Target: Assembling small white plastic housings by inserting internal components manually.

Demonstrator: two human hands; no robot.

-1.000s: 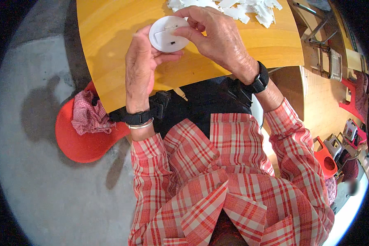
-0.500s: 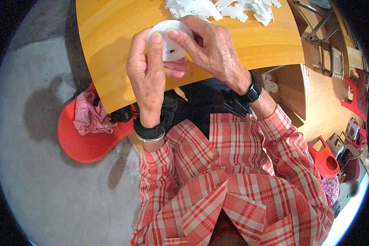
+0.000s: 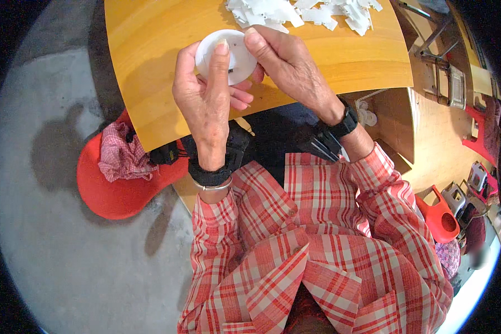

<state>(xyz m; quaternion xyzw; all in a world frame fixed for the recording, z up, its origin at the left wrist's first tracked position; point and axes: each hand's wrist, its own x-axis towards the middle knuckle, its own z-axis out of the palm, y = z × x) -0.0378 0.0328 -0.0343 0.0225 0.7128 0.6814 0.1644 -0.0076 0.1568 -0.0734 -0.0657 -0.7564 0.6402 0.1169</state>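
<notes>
The left hand [image 3: 203,96] is partly closed around a round white disc [image 3: 239,54], its thumb laid flat across the disc's face and its other fingers bent beneath, their tips showing below the lower edge. The right hand [image 3: 291,65] is half curled at the opposite side of the disc, its thumb on the rim and its other fingers mostly hidden behind, so it pinches that edge, though how firmly I cannot tell. The disc is thus between the two hands, held above the wooden table [image 3: 345,64], with a small dark mark showing on its face just beside the left thumb. Beyond both hands, on the far part of the table, lies a loose heap of flat white pieces [image 3: 267,12]. Below the left hand and further to its left is a red seat [image 3: 111,195], with a pink checked cloth [image 3: 118,153] crumpled on it. To the right of the right hand, below the table edge, is an open box [image 3: 393,119] with pale round things in it. Each wrist behind the hands wears a black band [image 3: 209,175].
</notes>
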